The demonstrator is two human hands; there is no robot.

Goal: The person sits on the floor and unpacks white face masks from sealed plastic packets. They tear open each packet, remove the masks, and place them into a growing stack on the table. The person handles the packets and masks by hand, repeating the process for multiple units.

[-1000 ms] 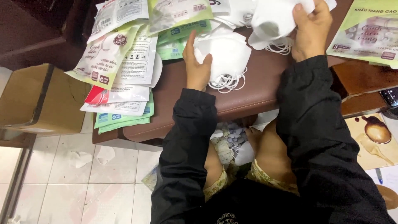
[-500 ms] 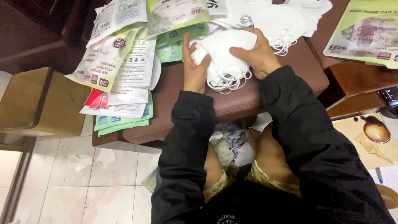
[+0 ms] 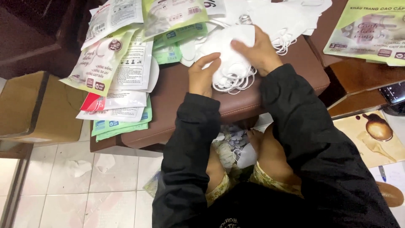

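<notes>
Left hand [image 3: 203, 77] and right hand [image 3: 258, 51]: both grips closed on stack of white folded fabric face masks with elastic loops [image 3: 228, 59], pressed on brown padded leather seat [image 3: 177, 97]. Left: green-and-white plastic mask packets [image 3: 114, 63]. Behind: loose white masks [image 3: 287, 17].

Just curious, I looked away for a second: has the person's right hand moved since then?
Yes. The right hand came down from the loose white masks at the far edge onto the stack of masks on the brown cushion.

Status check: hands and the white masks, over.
Left hand and right hand both press the stack of white masks. Stack sits on brown cushion. Packets lie left.
</notes>
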